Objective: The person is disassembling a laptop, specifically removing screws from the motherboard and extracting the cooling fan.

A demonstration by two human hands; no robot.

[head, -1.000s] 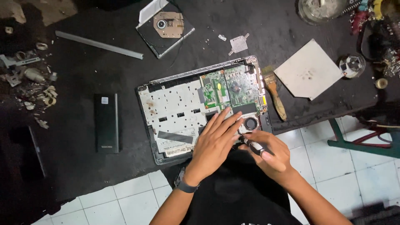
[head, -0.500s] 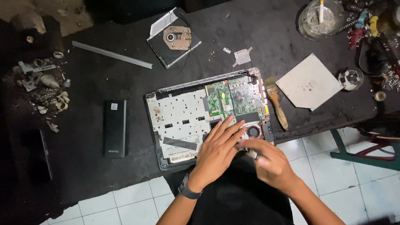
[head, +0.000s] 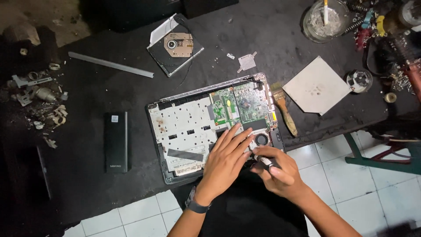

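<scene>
Fingers [head: 234, 139] rest flat on opened laptop [head: 184, 127].

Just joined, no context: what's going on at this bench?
A person is working on an opened laptop lying on a dark table, its metal plate and green circuit board exposed. The left hand lies flat on the laptop beside the small round fan. The right hand grips a small tool at the near corner by the fan; its tip is hidden. Off to the sides lie a removed disc drive, a paintbrush and a black battery pack.
</scene>
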